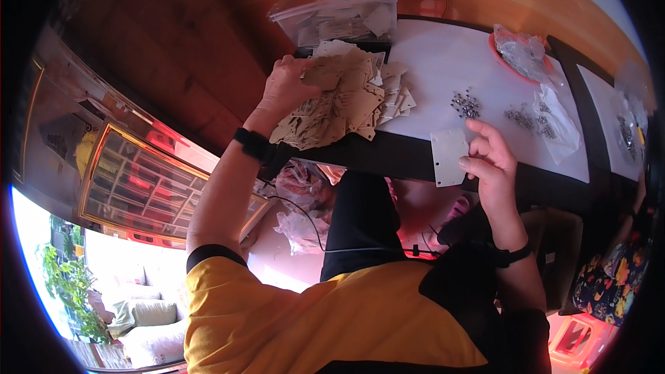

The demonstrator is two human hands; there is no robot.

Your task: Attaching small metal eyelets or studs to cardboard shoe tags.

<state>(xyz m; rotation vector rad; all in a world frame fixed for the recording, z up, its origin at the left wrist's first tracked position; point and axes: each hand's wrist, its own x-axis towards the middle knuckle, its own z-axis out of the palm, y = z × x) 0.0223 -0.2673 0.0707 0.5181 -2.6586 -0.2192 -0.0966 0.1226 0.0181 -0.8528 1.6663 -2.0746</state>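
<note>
White tabletop (443,62) ran along a wooden wall, littered with small metal fasteners (466,104). At its near edge the right hand (493,163) pinched a pale square plate (449,157) by one side, thumb and fingers narrow. The left hand (287,86) was closed on a card from the heaped tan pile (339,104). Lifting only the top piece, I judged, would keep the heap from sliding.

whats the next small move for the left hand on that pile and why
Probably lift one piece clear of the pile. The left hand already rests on the heap of flat beige plates, its fingers closed on a top piece, while the right hand holds a single pale plate at the table edge, with small metal fasteners lying beyond it.
</note>
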